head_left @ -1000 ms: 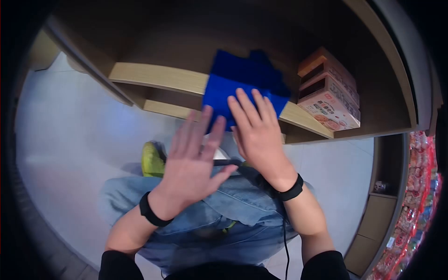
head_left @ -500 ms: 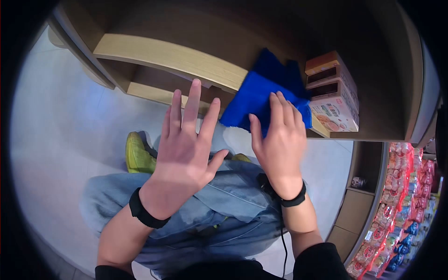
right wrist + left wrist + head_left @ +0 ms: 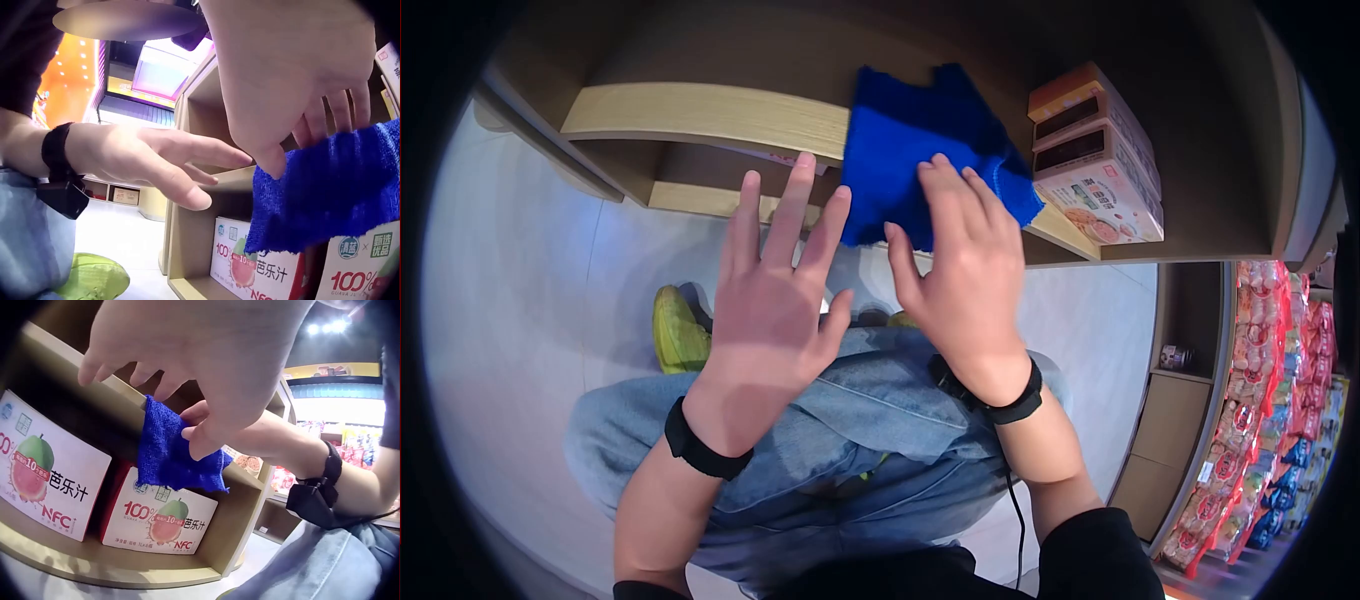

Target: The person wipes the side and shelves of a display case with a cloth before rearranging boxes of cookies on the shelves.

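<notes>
A blue cloth (image 3: 892, 160) lies over the front edge of the wooden shelf (image 3: 700, 112), part on the shelf board and part hanging down in front. My right hand (image 3: 970, 265) rests on it, fingers slightly bent on top and thumb out to the side. In the right wrist view, the fingers reach across the upper edge of the cloth (image 3: 325, 194), with the thumb at its near side. My left hand (image 3: 765, 310) hovers with spread fingers before the shelf, left of the cloth, holding nothing.
Pink food boxes (image 3: 1100, 190) stand on the shelf just right of the cloth. On the lower level are guava juice cartons (image 3: 162, 515). Packaged snacks (image 3: 1250, 400) fill a display at the right. The person's jeans (image 3: 880, 400) and a yellow-green shoe (image 3: 678, 335) are below the hands.
The right hand and cloth slid right along the shelf edge toward the boxes, then slightly back left. The left hand drew away from the cloth, leftward.
</notes>
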Demonstrator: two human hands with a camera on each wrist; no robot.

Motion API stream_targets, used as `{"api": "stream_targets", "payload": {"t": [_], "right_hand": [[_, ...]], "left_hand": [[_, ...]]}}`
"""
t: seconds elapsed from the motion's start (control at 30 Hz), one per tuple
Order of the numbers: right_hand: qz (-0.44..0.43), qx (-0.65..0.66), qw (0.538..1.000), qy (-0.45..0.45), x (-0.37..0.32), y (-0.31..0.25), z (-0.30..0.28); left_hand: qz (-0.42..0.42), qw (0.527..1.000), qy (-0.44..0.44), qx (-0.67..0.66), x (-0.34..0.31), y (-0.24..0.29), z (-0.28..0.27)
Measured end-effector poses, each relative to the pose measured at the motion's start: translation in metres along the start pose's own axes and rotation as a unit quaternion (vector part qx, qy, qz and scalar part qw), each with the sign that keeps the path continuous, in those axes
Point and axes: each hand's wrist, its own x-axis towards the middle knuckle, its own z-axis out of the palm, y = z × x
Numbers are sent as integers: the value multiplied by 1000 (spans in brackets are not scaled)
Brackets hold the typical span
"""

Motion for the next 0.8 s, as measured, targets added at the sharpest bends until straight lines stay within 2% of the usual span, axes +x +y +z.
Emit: {"api": "stream_targets", "payload": {"t": [0.03,0.1,0.17,0.2,0.27,0.3,0.33,0.37,0.4,0.43,0.47,0.5,0.53,0.57,0.63,0.7,0.8], "right_hand": [[-21,1,1000,1,-1,1,2],[-91,86,992,-14,1,5,5],[-109,170,979,-27,4,4,3],[-112,171,979,17,7,0,-5],[-98,189,976,54,5,-12,-43],[-87,230,968,44,5,-21,-73],[-130,300,945,-10,6,-24,-100],[-247,363,898,-30,9,-24,-122],[-266,476,836,-57,1,-31,-140],[-329,525,777,-109,3,-34,-161],[-390,565,709,-159,5,-36,-182],[-432,553,694,-161,4,-41,-197],[-557,585,558,-189,12,-29,-194],[-561,582,561,-180,8,-33,-204],[-487,574,645,-134,-2,-47,-233],[-484,594,636,-91,-6,-45,-236],[-507,590,624,-79,-15,-34,-231]], "left_hand": [[7,1000,6,6,1,1,0],[30,999,10,41,3,0,3],[56,996,12,75,6,-3,8],[70,991,17,112,10,-7,10],[87,984,26,156,16,-10,10],[82,985,50,146,19,-10,8],[77,985,73,135,21,-11,5],[78,984,75,142,24,-12,1],[38,984,72,156,27,-13,-3],[0,983,70,169,30,-13,-5],[11,978,96,185,30,-22,-7],[17,976,97,192,30,-29,-9],[1,972,127,199,30,-36,-11],[-14,966,158,205,31,-43,-13],[-19,959,179,217,31,-58,-19],[-78,948,186,244,30,-72,-26],[-89,939,196,267,28,-70,-31]]}}
